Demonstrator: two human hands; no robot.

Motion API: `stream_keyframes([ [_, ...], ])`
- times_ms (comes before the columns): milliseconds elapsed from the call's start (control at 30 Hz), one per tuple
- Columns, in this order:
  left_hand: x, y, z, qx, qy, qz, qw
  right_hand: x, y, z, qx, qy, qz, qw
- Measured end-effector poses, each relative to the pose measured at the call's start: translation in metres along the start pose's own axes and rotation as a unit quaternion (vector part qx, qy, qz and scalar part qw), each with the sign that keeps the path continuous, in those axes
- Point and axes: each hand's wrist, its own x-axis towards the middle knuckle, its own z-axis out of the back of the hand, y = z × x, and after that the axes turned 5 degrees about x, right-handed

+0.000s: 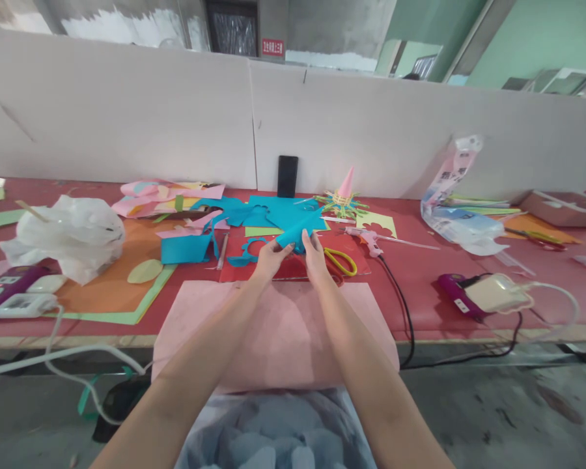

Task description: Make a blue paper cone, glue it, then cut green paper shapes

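Note:
Between my two hands is a blue paper cone (297,230), its narrow tip pointing up and to the right. My left hand (272,255) is closed on the cone's lower left edge. On the other side, my right hand (314,253) grips its lower right part with the thumb against the paper. Yellow-handled scissors (340,262) lie just right of my right hand. A cut blue paper ring (254,249) with a scalloped edge is beside my left hand. Behind the cone, blue paper sheets (258,212) are spread out.
A pink glue gun (366,240) with a black cord lies to the right. A pink paper cone (346,185) on fringed paper and a black phone (288,176) stand at the back. Power strips (461,296) sit at both sides; a crumpled white plastic bag (71,231) is at left.

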Motion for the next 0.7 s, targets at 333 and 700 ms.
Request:
stream_keyframes([
  [333, 0.0, -0.001, 0.0, 0.036, 0.013, -0.025, 0.999, -0.004, 0.009, -0.003, 0.009, 0.022, 0.013, 1.0],
  [700, 0.004, 0.008, 0.001, 0.012, -0.016, -0.018, 1.0, -0.006, 0.013, -0.005, 0.01, 0.037, 0.009, 0.999],
])
